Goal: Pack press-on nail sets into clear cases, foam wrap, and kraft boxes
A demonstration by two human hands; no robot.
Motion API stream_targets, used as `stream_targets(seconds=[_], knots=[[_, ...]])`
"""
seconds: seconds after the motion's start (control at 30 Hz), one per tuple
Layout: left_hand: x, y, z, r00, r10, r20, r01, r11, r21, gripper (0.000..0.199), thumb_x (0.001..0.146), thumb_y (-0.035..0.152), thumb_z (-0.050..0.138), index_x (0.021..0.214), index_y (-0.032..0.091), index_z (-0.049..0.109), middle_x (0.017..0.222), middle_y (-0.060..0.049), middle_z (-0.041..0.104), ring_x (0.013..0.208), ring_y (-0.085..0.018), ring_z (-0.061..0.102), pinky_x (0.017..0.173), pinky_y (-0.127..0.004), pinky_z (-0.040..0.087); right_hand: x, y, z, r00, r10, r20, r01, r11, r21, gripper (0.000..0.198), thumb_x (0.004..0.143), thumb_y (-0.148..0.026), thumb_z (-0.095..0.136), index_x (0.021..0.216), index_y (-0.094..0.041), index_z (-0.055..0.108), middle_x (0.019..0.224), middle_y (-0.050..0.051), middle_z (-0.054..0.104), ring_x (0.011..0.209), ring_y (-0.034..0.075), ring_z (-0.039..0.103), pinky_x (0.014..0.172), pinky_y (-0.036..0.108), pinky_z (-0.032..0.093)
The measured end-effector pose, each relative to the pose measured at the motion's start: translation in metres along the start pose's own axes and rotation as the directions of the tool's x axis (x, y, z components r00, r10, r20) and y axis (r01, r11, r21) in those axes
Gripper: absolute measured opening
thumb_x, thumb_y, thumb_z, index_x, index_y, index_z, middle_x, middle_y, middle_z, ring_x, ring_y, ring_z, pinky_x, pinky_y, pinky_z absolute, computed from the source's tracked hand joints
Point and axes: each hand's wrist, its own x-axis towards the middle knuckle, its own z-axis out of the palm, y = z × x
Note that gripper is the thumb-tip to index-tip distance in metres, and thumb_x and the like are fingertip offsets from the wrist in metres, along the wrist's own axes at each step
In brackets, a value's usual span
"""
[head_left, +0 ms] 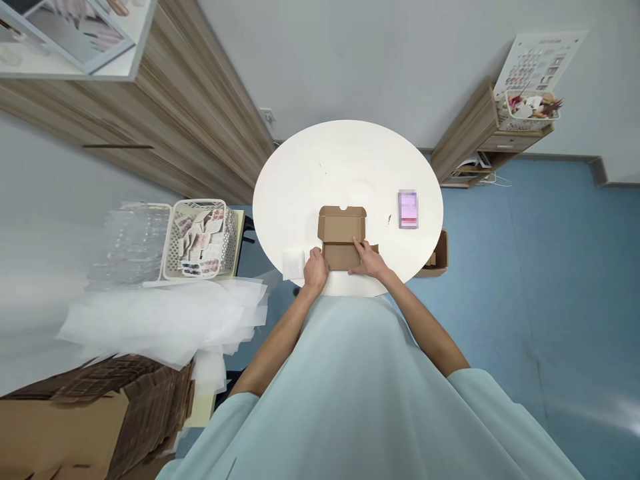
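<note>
A brown cardboard mailer box [342, 257] lies partly folded on the white round table [345, 153], its lid panel laid back toward the wall. My left hand [316, 269] is closed at the left side of the box, fingers curled at its edge. At the right side, my right hand [369, 260] grips the box wall, with a finger reaching over the inside. A small side flap sticks out just past the right hand. Beside my left hand rests a small white padded packet [293, 265]. Farther right on the tabletop lies a phone [408, 209] with a lit screen.
To the left, a white basket [173, 257] holds small printed cards. Nearby are a stack of white translucent sheets [165, 317] and piled flat cardboard boxes [150, 413]. An open cardboard box [441, 257] stands on the floor below the table's right edge, near a wooden cabinet [463, 133].
</note>
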Motion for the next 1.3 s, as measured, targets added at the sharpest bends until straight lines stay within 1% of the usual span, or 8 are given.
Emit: stream_targets(seconds=[0.13,0.3,0.5,0.6,0.73,0.87,1.1,1.3], knots=[[-0.001,-0.007,-0.009,0.988,0.129,0.083,-0.134,0.989,0.062,0.082,0.105,0.040,0.060,0.172,0.021,0.015,0.133,-0.019,0.059,0.110,-0.034,0.071,0.082,-0.038,0.054,-0.001,0.001,-0.001,1.000,-0.008,0.000,0.008,1.000,-0.013,0.128,0.080,-0.047,0.094,0.176,-0.034,0.010,0.169,0.022,0.032,0.139,0.039,0.060,0.099,0.045,0.059],[0.014,-0.018,-0.023,0.949,0.194,0.250,-0.222,0.971,0.089,0.116,0.087,0.047,0.085,0.175,0.030,0.010,0.132,-0.016,0.059,0.114,-0.036,0.070,0.082,-0.035,0.053,0.000,0.002,-0.004,1.000,-0.024,0.009,0.024,1.000,-0.012,0.126,0.079,-0.046,0.094,0.176,-0.035,0.013,0.169,0.020,0.033,0.134,0.039,0.064,0.099,0.045,0.058],[0.028,-0.016,-0.030,0.929,0.177,0.325,-0.221,0.970,0.102,0.117,0.084,0.038,0.086,0.175,0.028,0.013,0.138,-0.018,0.060,0.120,-0.038,0.068,0.086,-0.037,0.053,-0.005,-0.001,-0.006,0.999,-0.033,-0.017,0.034,0.999,0.042,0.120,0.081,-0.041,0.092,0.175,-0.030,0.018,0.175,0.020,0.026,0.143,0.038,0.057,0.105,0.046,0.057],[0.028,-0.016,-0.029,0.931,0.194,0.308,-0.233,0.968,0.094,0.114,0.084,0.038,0.086,0.174,0.028,0.016,0.136,-0.018,0.062,0.119,-0.038,0.068,0.086,-0.038,0.053,-0.021,0.008,-0.004,0.983,-0.018,-0.181,0.044,0.989,0.141,0.093,0.094,-0.042,0.077,0.172,-0.029,0.028,0.171,0.018,0.036,0.136,0.032,0.062,0.101,0.043,0.058],[0.026,-0.018,-0.027,0.930,0.223,0.292,-0.251,0.966,0.063,0.111,0.085,0.039,0.085,0.173,0.028,0.019,0.134,-0.017,0.063,0.117,-0.037,0.069,0.086,-0.036,0.053,-0.042,0.031,-0.001,0.893,0.204,-0.402,-0.110,0.963,0.245,0.052,0.104,-0.044,0.058,0.149,-0.019,0.055,0.144,0.017,0.061,0.111,0.027,0.069,0.092,0.041,0.058],[0.026,-0.017,-0.026,0.926,0.229,0.299,-0.255,0.965,0.053,0.110,0.085,0.038,0.085,0.173,0.027,0.020,0.139,-0.018,0.062,0.121,-0.038,0.068,0.085,-0.035,0.052,-0.046,0.043,0.004,0.879,0.358,-0.317,-0.274,0.920,0.278,0.023,0.104,-0.035,0.054,0.114,-0.018,0.066,0.119,0.014,0.074,0.099,0.026,0.072,0.090,0.039,0.056],[0.025,-0.016,-0.020,0.930,0.231,0.285,-0.248,0.968,0.027,0.114,0.084,0.040,0.086,0.174,0.027,0.017,0.138,-0.018,0.062,0.117,-0.036,0.070,0.086,-0.035,0.051,-0.045,0.024,0.003,0.892,0.330,-0.307,-0.234,0.921,0.312,0.020,0.108,-0.034,0.047,0.110,-0.022,0.063,0.103,0.010,0.079,0.097,0.026,0.075,0.082,0.034,0.053],[0.024,-0.012,-0.015,0.935,0.218,0.279,-0.240,0.970,0.044,0.113,0.084,0.040,0.087,0.173,0.027,0.018,0.139,-0.019,0.061,0.117,-0.038,0.070,0.084,-0.035,0.053,-0.036,0.002,-0.001,0.930,0.275,-0.244,-0.199,0.934,0.296,0.032,0.102,-0.054,0.066,0.111,-0.023,0.067,0.094,0.006,0.079,0.096,0.027,0.076,0.086,0.035,0.055]])
